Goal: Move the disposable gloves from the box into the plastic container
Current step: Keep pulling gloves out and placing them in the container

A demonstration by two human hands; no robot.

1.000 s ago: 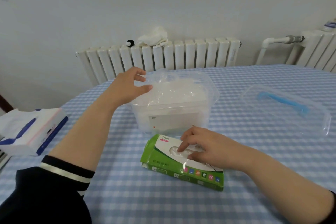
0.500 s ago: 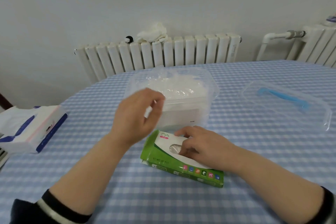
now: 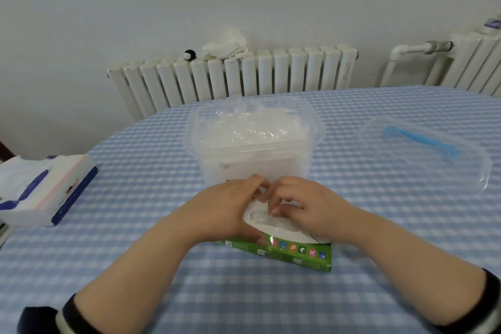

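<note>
A green and white glove box (image 3: 295, 252) lies on the checked table just in front of the clear plastic container (image 3: 315, 127). The container holds a heap of clear disposable gloves (image 3: 244, 127). My left hand (image 3: 225, 209) lies over the box's left end and holds it, fingers curled at its far edge. My right hand (image 3: 309, 206) is on the box's top, with its curled fingertips pinching at the oval opening. A bit of clear glove (image 3: 257, 216) shows in that opening. The two hands nearly touch.
The container's clear lid with a blue handle (image 3: 423, 146) lies to the right. A blue and white tissue pack (image 3: 46, 192) sits at the table's left edge. Behind the table a white radiator (image 3: 233, 78) carries a white cloth (image 3: 225, 45).
My left hand left the container's top and came down onto the left end of the glove box. My right hand stayed at the box's opening.
</note>
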